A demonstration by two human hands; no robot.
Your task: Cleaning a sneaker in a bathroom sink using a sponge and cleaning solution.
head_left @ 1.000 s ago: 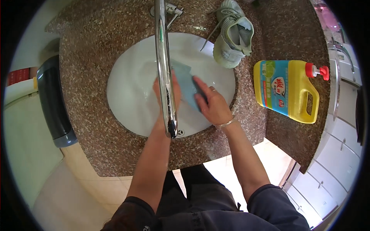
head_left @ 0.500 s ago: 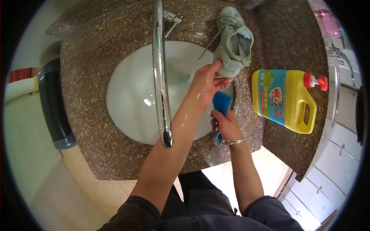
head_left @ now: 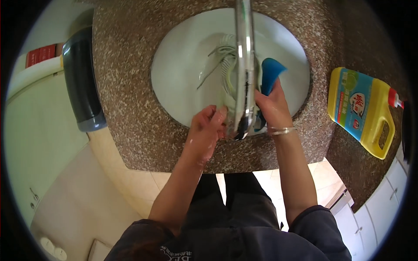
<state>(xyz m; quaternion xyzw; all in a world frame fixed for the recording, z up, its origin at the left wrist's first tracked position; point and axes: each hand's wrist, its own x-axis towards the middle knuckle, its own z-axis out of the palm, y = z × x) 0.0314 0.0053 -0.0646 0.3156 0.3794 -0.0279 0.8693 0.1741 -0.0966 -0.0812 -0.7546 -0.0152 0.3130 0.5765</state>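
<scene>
A pale green lace-up shoe (head_left: 227,71) is over the white basin (head_left: 178,65), toe pointing away and laces trailing left. The chrome faucet spout (head_left: 244,56) hides part of the shoe's right side. My left hand (head_left: 207,128), wet and flecked with foam, is closed on the shoe's heel end. Against the shoe's right side, my right hand (head_left: 275,106) grips a blue brush (head_left: 271,71). Its broad, curved blue end sticks up past the fingers; its bristle side is hidden.
A speckled brown stone counter (head_left: 126,108) surrounds the basin. On the right lies a yellow detergent jug (head_left: 370,108) with a red pump top. At the left, a black bin-like container (head_left: 82,78) stands beside the counter. White drawers (head_left: 370,226) show lower right.
The shoe has moved from the counter behind the basin to under the spout, carried by my left hand. My right hand has brought the blue brush up beside it. The view has shifted.
</scene>
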